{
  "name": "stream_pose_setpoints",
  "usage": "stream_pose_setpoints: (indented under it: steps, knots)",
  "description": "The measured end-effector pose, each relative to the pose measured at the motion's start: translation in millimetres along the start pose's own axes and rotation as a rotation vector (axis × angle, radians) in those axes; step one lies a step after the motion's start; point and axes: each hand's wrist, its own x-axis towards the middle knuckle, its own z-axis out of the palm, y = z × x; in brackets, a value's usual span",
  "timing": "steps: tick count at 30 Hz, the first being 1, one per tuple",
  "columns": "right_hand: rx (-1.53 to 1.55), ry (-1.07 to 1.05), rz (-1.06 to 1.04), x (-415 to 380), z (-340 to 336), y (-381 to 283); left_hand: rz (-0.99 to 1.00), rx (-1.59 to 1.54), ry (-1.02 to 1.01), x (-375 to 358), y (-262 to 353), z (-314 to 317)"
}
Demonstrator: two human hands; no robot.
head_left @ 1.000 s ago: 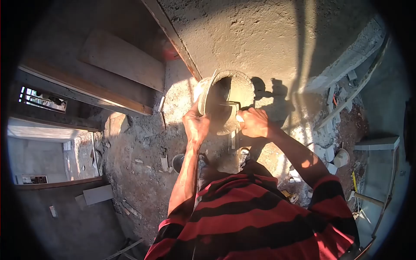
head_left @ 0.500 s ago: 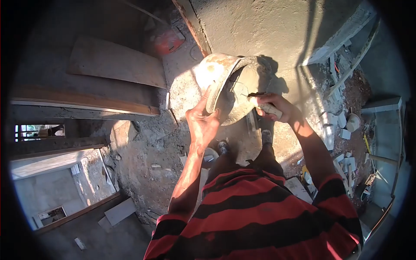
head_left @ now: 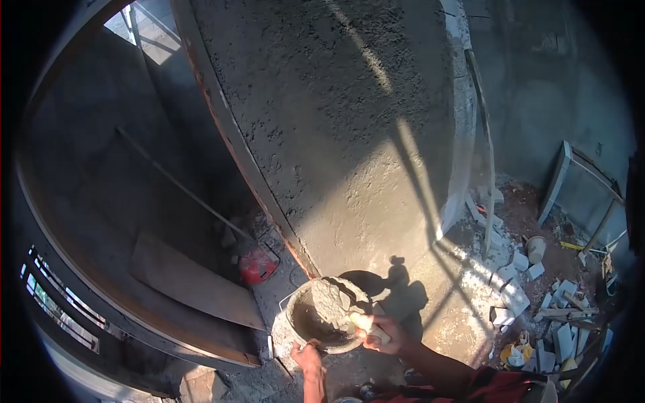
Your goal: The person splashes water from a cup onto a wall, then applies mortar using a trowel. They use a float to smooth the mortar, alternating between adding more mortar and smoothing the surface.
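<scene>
A round, mortar-crusted bucket [head_left: 299, 329] hangs low in the middle of the view, its opening facing up. My left hand [head_left: 308, 356] grips its near left rim. In my right hand [head_left: 380, 336] is the pale handle of a trowel [head_left: 363, 322], closed in my fingers. Grey mortar [head_left: 329, 303] is heaped over the trowel's blade, which is mostly hidden, at the bucket's opening. Beyond the bucket rises a wall [head_left: 349, 195] with wet, rough grey plaster, partly sunlit, bearing my shadow.
A wooden edge strip [head_left: 242, 154] runs along the wall's left side. A red object [head_left: 258, 266] and a leaning board [head_left: 195, 282] are at the left. Broken white blocks [head_left: 564, 339], a small bucket [head_left: 536, 249] and a thin pole [head_left: 485, 134] are at the right.
The view has tilted up towards the wall. The bucket has gone from tipped on its side to upright, and the trowel now carries a heap of mortar.
</scene>
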Motion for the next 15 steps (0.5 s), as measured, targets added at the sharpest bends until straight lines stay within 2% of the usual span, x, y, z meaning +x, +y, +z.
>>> stream_pose_setpoints:
  steps: [2,3,4,5,6,7,8,9,11,13,15]
  knots:
    - [-0.015,-0.046,-0.11,17.9,35.0,-43.6,0.012,-0.125,0.05,11.7,-11.0,-12.9]
    - [-0.164,0.057,-0.204,19.0,69.6,-70.2,0.05,-0.153,0.067,18.5,-14.6,-21.1]
    - [-0.322,0.023,-0.373,20.6,94.0,-94.4,0.022,-0.175,0.121,-2.0,21.2,-12.3]
    - [-0.485,0.016,-0.555,22.2,118.3,-118.6,0.026,-0.125,0.125,-2.5,27.1,-25.9]
    - [-0.628,0.033,-0.737,23.9,142.2,-142.7,0.096,-0.151,0.116,20.3,5.8,-50.1]
    - [-0.596,0.163,-0.72,10.9,214.8,-166.3,0.164,-0.177,0.11,43.4,-19.4,-82.6]
    - [-0.61,0.057,-0.92,12.9,238.7,-188.5,0.189,-0.123,0.15,54.5,-27.0,-115.7]
    - [-0.647,0.089,-1.119,10.0,271.9,-207.8,0.215,-0.071,0.19,62.9,-29.4,-130.5]
    - [-0.936,0.19,-1.521,-1.8,327.2,-250.5,0.035,-0.121,0.371,15.6,26.0,-128.2]
    - [-1.085,0.408,-1.982,-7.4,365.9,-301.0,0.028,-0.082,0.469,5.3,29.8,-158.8]
    - [-1.125,0.755,-2.503,-14.7,386.3,-355.0,0.02,-0.025,0.54,-5.9,23.1,-192.8]
